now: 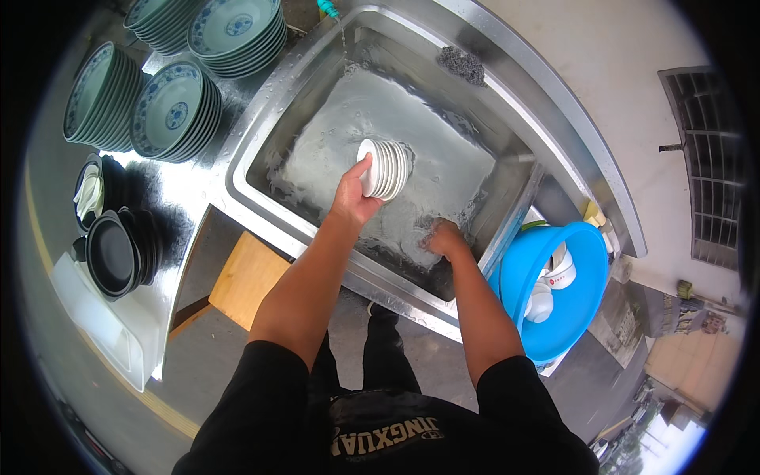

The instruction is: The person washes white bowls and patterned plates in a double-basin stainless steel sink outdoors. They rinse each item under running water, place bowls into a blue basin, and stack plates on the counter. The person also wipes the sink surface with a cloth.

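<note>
My left hand (355, 193) grips a stack of small white dishes (389, 170), tilted on edge, over the water in a stainless steel sink (499, 237). To its right, my right hand (444, 236) is partly under the water near the sink's front right corner. Ripples hide its fingers and whatever they may touch. From a turquoise nozzle (328, 8) at the sink's back left, a thin stream of water runs into the basin.
Stacked blue-patterned bowls (169, 113), black bowls (113, 252) and white trays (107, 323) stand left. A steel scouring pad (462, 65) lies on the back ledge. A blue tub (570, 320) holding white bowls (540, 301) stands right. A wooden stool (246, 279) is below the counter.
</note>
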The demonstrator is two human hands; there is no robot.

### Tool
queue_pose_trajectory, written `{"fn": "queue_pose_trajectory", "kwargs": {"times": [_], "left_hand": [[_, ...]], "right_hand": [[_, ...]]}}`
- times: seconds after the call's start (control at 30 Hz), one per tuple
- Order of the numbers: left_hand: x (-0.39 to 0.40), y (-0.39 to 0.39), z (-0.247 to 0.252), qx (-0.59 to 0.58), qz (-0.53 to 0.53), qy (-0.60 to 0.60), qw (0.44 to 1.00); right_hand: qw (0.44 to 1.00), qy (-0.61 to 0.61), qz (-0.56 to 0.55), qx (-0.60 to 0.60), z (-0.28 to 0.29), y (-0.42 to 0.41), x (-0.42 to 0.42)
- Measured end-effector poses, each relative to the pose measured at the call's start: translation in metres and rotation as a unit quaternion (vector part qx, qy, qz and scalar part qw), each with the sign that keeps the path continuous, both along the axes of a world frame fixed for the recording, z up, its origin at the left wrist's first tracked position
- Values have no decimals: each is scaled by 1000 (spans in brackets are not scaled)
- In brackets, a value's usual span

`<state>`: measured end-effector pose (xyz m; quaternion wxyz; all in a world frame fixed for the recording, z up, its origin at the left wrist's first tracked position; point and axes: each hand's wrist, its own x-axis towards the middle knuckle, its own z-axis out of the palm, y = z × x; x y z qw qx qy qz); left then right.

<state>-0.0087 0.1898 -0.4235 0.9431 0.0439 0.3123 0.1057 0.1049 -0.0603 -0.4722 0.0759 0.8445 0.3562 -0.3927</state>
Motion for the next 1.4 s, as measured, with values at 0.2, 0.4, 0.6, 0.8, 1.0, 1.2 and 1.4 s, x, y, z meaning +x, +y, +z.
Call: {"fn": "queue_pose_trajectory", "kwargs": {"times": [0.2, 0.4, 0.6, 0.8, 1.0, 1.2, 1.4], "left_hand": [[5, -1, -32, 42, 5, 60, 997], [6, -13, -14, 126, -94, 157, 975], [7, -23, -13, 219, -126, 205, 946], [6, -24, -24, 281, -182, 211, 918], [4, -19, -31, 364, -233, 225, 873], [5, -27, 1, 301, -240, 162, 908], [2, -29, -7, 261, -240, 105, 929]], "right_hand": [[795, 170, -471, 344, 56, -1, -8], [612, 274, -626, 399, 93, 7, -9], [515, 319, -708, 364, 53, 11, 5], [542, 324, -707, 319, 75, 21, 6], [699, 265, -552, 369, 80, 27, 1], [891, 37, -349, 289, 136, 67, -3], [905, 68, -285, 308, 142, 59, 4]]}}
